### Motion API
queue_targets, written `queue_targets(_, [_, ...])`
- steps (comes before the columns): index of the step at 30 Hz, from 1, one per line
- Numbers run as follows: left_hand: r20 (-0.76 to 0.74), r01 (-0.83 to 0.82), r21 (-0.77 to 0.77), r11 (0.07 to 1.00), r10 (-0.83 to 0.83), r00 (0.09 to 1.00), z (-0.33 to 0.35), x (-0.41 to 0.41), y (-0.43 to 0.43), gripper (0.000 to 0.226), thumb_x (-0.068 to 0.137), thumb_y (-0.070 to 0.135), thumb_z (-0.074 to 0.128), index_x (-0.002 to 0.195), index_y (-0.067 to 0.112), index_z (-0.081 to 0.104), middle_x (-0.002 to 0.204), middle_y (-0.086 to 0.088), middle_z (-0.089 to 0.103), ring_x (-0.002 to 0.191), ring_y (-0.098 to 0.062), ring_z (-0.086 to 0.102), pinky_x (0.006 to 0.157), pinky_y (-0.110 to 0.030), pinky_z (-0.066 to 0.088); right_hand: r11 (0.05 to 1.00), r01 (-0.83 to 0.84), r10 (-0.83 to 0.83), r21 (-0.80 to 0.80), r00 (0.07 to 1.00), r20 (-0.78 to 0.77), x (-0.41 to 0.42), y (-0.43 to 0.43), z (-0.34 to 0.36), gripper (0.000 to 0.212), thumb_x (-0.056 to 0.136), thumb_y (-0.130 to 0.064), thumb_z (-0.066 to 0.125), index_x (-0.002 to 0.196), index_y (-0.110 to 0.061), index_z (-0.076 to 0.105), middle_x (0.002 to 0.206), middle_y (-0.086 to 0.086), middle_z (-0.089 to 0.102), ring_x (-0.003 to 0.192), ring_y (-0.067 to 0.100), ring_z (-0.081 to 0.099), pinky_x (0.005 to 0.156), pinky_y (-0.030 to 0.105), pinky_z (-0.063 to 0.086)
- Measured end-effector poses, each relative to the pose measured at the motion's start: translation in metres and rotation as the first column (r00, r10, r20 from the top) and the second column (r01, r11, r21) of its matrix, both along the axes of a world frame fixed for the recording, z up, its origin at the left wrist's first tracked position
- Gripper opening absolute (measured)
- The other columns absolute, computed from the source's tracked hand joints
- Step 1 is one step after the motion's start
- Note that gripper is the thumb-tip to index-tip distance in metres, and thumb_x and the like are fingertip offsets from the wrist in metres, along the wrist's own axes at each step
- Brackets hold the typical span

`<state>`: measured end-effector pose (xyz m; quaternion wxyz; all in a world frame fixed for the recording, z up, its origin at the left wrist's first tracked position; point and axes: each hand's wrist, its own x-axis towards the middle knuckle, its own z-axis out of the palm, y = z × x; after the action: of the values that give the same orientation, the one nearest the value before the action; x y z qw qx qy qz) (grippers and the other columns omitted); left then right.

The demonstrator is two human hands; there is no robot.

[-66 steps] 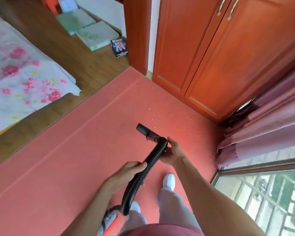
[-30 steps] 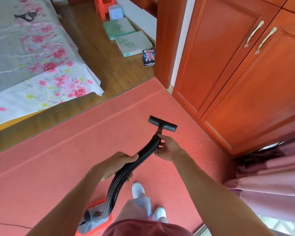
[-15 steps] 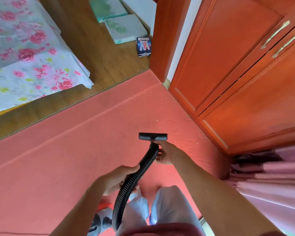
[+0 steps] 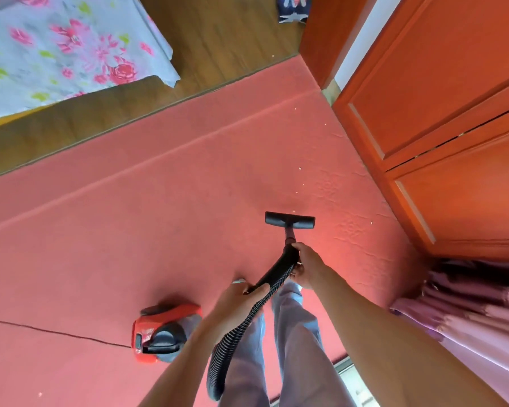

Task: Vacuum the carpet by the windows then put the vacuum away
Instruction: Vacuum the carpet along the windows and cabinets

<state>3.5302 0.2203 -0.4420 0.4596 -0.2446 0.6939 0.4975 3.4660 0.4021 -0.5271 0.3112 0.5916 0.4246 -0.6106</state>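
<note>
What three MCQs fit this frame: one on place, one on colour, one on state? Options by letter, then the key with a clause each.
1. Where does the vacuum body sit?
A) on the carpet, to the person's left
B) on a chair
C) on a shelf

2. What colour is the hose?
A) white
B) yellow
C) black

3. How do the hands hold the hose?
A) one hand only grips it
B) left hand and right hand both grip it
C) neither touches it

Key:
1 A, the red body stands on the carpet at the person's left side.
2 C, the ribbed hose is black along its whole visible length.
3 B, both hands have fingers curled round the hose, the right one nearer the nozzle end.
</note>
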Motion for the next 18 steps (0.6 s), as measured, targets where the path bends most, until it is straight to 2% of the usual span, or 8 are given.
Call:
queue_targets(4, [0.047,0.023,-0.033,0.999,-0.022,0.999,-0.028,0.0,0.006,0.046,0.091,0.049,0.063,0.079,0.004,0.069,0.059,-0.002,0.067,0.054,-0.02,0.06,0.055,-0.029,0.049,0.999,0.042,-0.044,0.028,0.997,0.064,0.013,-0.001,-0.038,0.014,0.094,-0.023,0.058,0.095,-0.01,0.053,0.081,0.013,0.056,0.068,0.022,0.055,0.059,0.034,0.046])
queue_targets(7, [0.097,0.071,-0.039,0.997,-0.067,0.993,-0.046,0.001,0.008,0.048,0.089,0.051,0.062,0.081,0.004,0.07,0.067,-0.008,0.074,0.059,-0.025,0.067,0.066,-0.04,0.06,0.997,0.034,-0.042,0.076,0.993,0.109,0.022,-0.003,-0.061,0.015,0.096,-0.025,0.058,0.1,-0.011,0.053,0.085,0.012,0.059,0.071,0.023,0.058,0.062,0.035,0.046])
queue_targets(9, [0.144,0.128,-0.018,0.992,-0.124,0.982,-0.054,0.0,0.009,0.048,0.086,0.05,0.062,0.083,0.003,0.069,0.075,-0.012,0.076,0.065,-0.029,0.072,0.071,-0.043,0.062,0.996,-0.022,0.009,0.091,0.991,0.136,0.025,-0.004,-0.075,0.016,0.096,-0.023,0.057,0.102,-0.009,0.053,0.087,0.014,0.06,0.075,0.026,0.059,0.074,0.039,0.05])
queue_targets(11, [0.187,0.217,0.04,0.975,-0.221,0.957,-0.063,-0.003,0.007,0.045,0.088,0.046,0.064,0.084,0.002,0.067,0.079,-0.013,0.076,0.068,-0.029,0.073,0.068,-0.035,0.06,0.995,-0.066,0.056,0.069,0.988,0.146,0.027,-0.005,-0.09,0.017,0.095,-0.02,0.058,0.102,-0.006,0.053,0.087,0.016,0.06,0.082,0.031,0.061,0.092,0.047,0.05])
queue_targets(12, [0.2,0.256,0.057,0.965,-0.262,0.944,-0.068,-0.004,0.006,0.044,0.089,0.045,0.063,0.086,0.001,0.068,0.082,-0.013,0.076,0.07,-0.028,0.073,0.068,-0.034,0.06,0.994,-0.085,0.074,0.064,0.985,0.155,0.03,-0.006,-0.096,0.019,0.094,-0.02,0.058,0.105,-0.004,0.054,0.087,0.016,0.061,0.085,0.032,0.062,0.097,0.05,0.049])
queue_targets(15, [0.202,0.262,0.042,0.964,-0.265,0.943,-0.085,-0.006,0.004,0.054,0.084,0.054,0.059,0.09,0.001,0.069,0.083,-0.013,0.077,0.075,-0.031,0.075,0.078,-0.045,0.061,0.987,-0.099,0.078,0.123,0.983,0.164,0.032,-0.008,-0.107,0.015,0.097,-0.022,0.057,0.102,-0.008,0.056,0.087,0.011,0.061,0.079,0.026,0.06,0.09,0.042,0.05])
queue_targets(18, [0.188,0.221,0.004,0.975,-0.217,0.958,-0.099,-0.01,0.01,0.049,0.084,0.054,0.055,0.082,0.006,0.067,0.072,-0.012,0.076,0.067,-0.026,0.075,0.075,-0.042,0.062,0.987,-0.072,0.055,0.144,0.991,0.124,0.022,-0.005,-0.123,0.022,0.096,-0.027,0.057,0.109,-0.01,0.061,0.088,0.01,0.064,0.075,0.025,0.059,0.08,0.038,0.048])
